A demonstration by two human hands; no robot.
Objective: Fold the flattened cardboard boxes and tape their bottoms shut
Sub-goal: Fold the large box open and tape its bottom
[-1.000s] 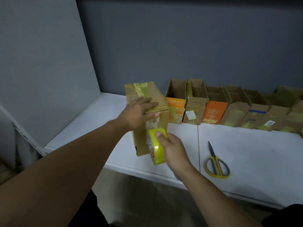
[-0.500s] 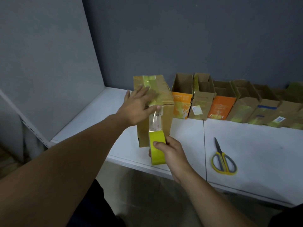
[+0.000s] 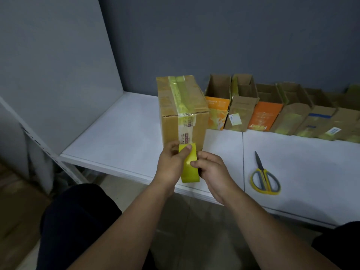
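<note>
A brown cardboard box (image 3: 171, 117) stands bottom-up on the white table (image 3: 116, 137), with yellowish tape along its top seam and a clear strip running down its near face. A yellow tape roll (image 3: 190, 168) sits at the foot of that face, at the table's front edge. My right hand (image 3: 211, 172) grips the roll from the right. My left hand (image 3: 173, 162) holds it from the left, thumb pressed on the tape where the strip leaves the roll.
Several folded boxes stand open-topped in a row (image 3: 272, 110) along the grey back wall. Yellow-handled scissors (image 3: 264, 177) lie on the table to the right of my hands. A grey panel (image 3: 54, 65) closes off the left side.
My left hand left the box top and came down onto the tape roll. The roll was pulled down the box's near face, leaving a strip of tape stuck there.
</note>
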